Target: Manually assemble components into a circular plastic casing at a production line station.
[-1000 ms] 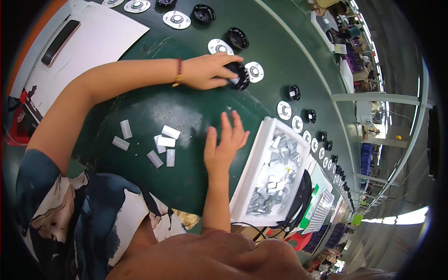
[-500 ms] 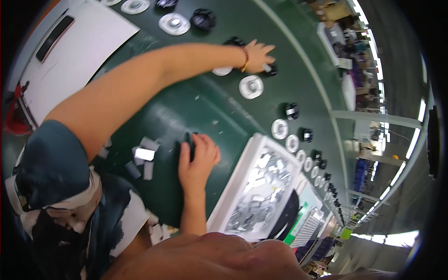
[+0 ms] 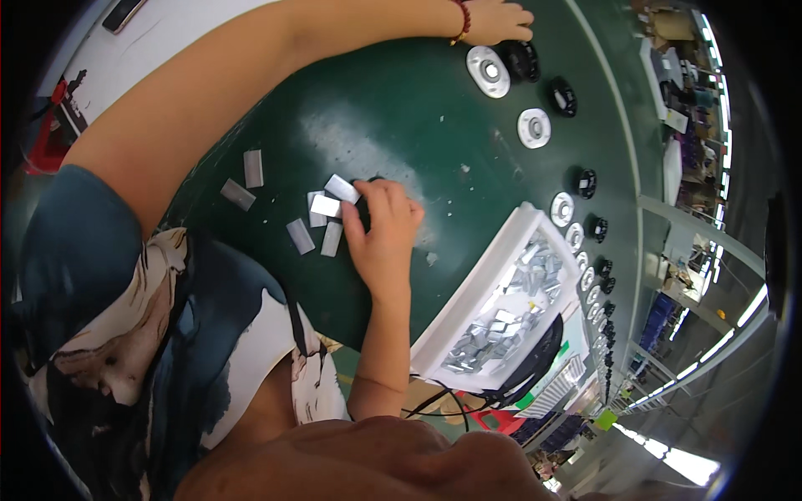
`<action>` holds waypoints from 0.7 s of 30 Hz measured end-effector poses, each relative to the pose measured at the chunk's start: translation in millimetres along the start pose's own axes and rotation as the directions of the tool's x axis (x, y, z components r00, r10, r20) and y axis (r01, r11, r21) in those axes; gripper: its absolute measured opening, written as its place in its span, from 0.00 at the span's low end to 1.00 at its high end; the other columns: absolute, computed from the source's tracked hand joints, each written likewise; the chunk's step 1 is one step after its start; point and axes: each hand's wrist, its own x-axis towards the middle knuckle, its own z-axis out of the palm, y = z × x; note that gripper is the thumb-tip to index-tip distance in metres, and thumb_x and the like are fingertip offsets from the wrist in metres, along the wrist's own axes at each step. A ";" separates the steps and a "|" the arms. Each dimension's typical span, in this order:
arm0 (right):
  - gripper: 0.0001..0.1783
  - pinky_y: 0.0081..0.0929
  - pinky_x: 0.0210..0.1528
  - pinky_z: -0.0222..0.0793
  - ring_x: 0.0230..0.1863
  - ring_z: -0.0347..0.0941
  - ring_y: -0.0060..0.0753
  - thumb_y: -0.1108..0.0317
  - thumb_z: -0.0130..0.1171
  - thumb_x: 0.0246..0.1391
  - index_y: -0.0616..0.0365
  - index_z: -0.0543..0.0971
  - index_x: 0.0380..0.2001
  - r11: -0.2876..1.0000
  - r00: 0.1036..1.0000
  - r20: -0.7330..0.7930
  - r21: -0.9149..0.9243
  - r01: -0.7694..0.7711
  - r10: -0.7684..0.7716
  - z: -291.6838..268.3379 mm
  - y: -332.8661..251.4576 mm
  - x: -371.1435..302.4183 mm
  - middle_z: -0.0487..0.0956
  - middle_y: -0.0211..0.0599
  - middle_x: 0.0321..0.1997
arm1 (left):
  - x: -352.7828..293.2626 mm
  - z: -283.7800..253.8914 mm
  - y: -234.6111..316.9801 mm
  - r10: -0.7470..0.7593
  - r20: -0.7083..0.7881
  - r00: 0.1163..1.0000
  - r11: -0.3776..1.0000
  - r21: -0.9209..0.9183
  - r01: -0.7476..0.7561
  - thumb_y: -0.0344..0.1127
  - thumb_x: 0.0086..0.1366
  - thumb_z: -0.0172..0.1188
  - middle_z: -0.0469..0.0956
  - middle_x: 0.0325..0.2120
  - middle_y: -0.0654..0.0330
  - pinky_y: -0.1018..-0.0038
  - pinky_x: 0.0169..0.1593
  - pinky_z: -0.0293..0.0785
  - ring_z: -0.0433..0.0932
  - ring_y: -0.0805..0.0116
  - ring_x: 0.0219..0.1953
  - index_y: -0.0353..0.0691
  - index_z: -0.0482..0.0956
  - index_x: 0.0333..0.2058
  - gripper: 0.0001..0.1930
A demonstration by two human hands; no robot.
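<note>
At the top, my left hand [image 3: 499, 22] curls its fingers down beside a round black part [image 3: 524, 61]; whatever sits under the fingertips is hidden. Close to it lies a silver disc [image 3: 479, 81] with a small bright block at its centre. My right hand [image 3: 386, 224] rests low over the green table, thumb and index finger closing on the end of a small grey metal block [image 3: 341, 189]. That block belongs to a loose cluster of similar ones, including a bright block [image 3: 326, 206] and a block [image 3: 300, 237] lying apart.
A white tray [image 3: 428, 349] full of metal blocks stands right of my right hand. Several silver discs [image 3: 535, 129] and black parts [image 3: 562, 97] line the green table [image 3: 434, 142] toward the far right. A phone [image 3: 124, 14] lies on a white board [image 3: 180, 42].
The view has shifted, so the table's things sit elsewhere in it. My left hand has moved back to another black part in the row. My right hand has come left to the loose blocks.
</note>
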 end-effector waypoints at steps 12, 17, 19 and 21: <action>0.16 0.38 0.53 0.59 0.45 0.72 0.39 0.73 0.66 0.48 0.57 0.79 0.43 0.999 0.999 0.012 -0.007 0.046 -0.046 -6.7 1.7 -6.4 0.75 0.36 0.41 | -1.6 0.9 27.0 0.012 0.162 0.987 1.000 -0.019 -0.009 0.30 0.61 0.57 0.71 0.49 0.60 0.67 0.52 0.67 0.71 0.63 0.54 0.46 0.77 0.42 0.10; 0.16 0.39 0.54 0.59 0.45 0.72 0.41 0.72 0.67 0.45 0.57 0.78 0.39 1.000 1.000 -0.026 -0.004 0.007 -0.007 -4.9 6.5 -9.0 0.75 0.36 0.40 | -18.1 -29.1 30.1 0.185 0.068 0.980 0.983 -0.026 -0.183 0.30 0.61 0.56 0.71 0.44 0.61 0.68 0.51 0.67 0.71 0.65 0.51 0.43 0.76 0.41 0.09; 0.16 0.40 0.54 0.58 0.44 0.72 0.41 0.71 0.68 0.44 0.57 0.77 0.38 1.000 0.999 -0.041 -0.016 -0.012 0.011 -4.5 9.7 -11.8 0.75 0.36 0.39 | -37.9 -56.4 35.5 0.257 -0.036 0.966 0.964 -0.060 -0.259 0.30 0.61 0.55 0.71 0.42 0.61 0.69 0.49 0.67 0.71 0.65 0.51 0.43 0.75 0.40 0.08; 0.16 0.40 0.55 0.57 0.43 0.72 0.41 0.70 0.68 0.43 0.56 0.77 0.38 0.999 0.999 -0.031 -0.024 -0.044 0.044 -6.2 14.7 -15.8 0.75 0.36 0.38 | -67.2 -93.5 46.0 0.318 -0.024 0.948 0.933 -0.166 -0.318 0.31 0.61 0.55 0.70 0.40 0.59 0.67 0.47 0.67 0.71 0.61 0.47 0.42 0.73 0.37 0.05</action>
